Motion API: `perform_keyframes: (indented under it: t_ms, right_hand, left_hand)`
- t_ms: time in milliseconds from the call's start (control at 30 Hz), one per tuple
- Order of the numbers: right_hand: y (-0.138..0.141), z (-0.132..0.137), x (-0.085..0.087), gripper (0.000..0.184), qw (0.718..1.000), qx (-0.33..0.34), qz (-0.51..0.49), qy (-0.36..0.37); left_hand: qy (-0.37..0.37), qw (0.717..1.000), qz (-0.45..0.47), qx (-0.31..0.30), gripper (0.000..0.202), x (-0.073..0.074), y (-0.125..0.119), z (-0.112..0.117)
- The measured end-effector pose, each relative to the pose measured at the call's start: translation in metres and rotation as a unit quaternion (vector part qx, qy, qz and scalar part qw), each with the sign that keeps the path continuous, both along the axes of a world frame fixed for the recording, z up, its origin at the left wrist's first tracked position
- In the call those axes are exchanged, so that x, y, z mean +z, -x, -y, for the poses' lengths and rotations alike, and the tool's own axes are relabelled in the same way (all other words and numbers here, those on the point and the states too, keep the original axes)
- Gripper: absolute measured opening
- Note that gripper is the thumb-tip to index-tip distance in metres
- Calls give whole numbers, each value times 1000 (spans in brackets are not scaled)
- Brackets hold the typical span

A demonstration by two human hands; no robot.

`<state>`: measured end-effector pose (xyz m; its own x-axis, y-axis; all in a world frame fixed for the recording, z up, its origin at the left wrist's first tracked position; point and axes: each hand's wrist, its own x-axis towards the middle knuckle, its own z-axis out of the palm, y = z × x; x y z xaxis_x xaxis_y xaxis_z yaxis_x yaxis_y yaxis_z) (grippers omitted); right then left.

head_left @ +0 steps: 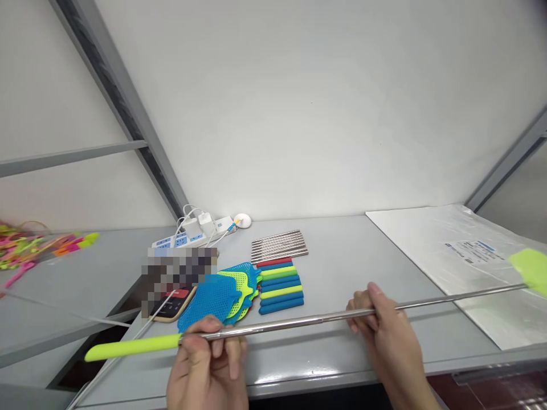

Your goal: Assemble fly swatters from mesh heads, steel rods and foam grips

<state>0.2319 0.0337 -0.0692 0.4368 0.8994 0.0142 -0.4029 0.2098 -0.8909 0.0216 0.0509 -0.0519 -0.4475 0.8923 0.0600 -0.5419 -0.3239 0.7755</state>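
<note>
A telescopic fly swatter (294, 323) stretches across the view, its metal rod drawn out long. Its yellow-green handle (132, 346) points left, and its yellow-green head (530, 270) is at the far right. My left hand (209, 364) grips the rod beside the handle. Further along, my right hand (384, 330) pinches the thinner part of the rod between thumb and fingers. Behind my left hand lie blue and yellow-green swatter heads (209, 302), overlapping. A row of coloured handles (281, 287) lies to their right, with several metal rods (280, 246) lined up behind.
A power strip (182, 238) with white chargers stands at the back left, near a phone (173, 304) and a white cable. A white plastic package (453, 262) covers the table's right side. Colourful items (38, 247) are heaped on the surface at far left.
</note>
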Motion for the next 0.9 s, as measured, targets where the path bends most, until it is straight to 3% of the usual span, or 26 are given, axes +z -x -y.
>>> perform_keyframes:
  t_ms: [100,200,333,433,567,667,800,900]
  right_hand:
    - [-20,-2,9,55,999,-50,-3,2]
    - [-33,-1,14,54,998,-66,-1,8]
    - [-45,0,15,53,992,-119,-27,11]
    - [-58,2,15,51,983,-179,-43,2]
    - [-69,5,18,50,979,-201,-24,2]
    - [-63,4,20,50,979,-203,-22,-8]
    - [-29,0,18,49,975,-208,-72,-33]
    - [7,0,10,49,986,-127,-98,-42]
  left_hand:
    - [2,1000,-1,4,27,5,6,-1]
    - [3,1000,-3,0,28,5,-4,3]
    - [33,998,21,-41,21,4,-11,4]
    - [41,997,47,-35,15,6,1,-1]
    - [40,998,41,-33,28,8,16,-10]
    - [67,994,76,-29,30,10,14,-13]
    - [60,986,142,63,34,11,-3,-9]
    - [50,984,158,72,38,11,-19,2]
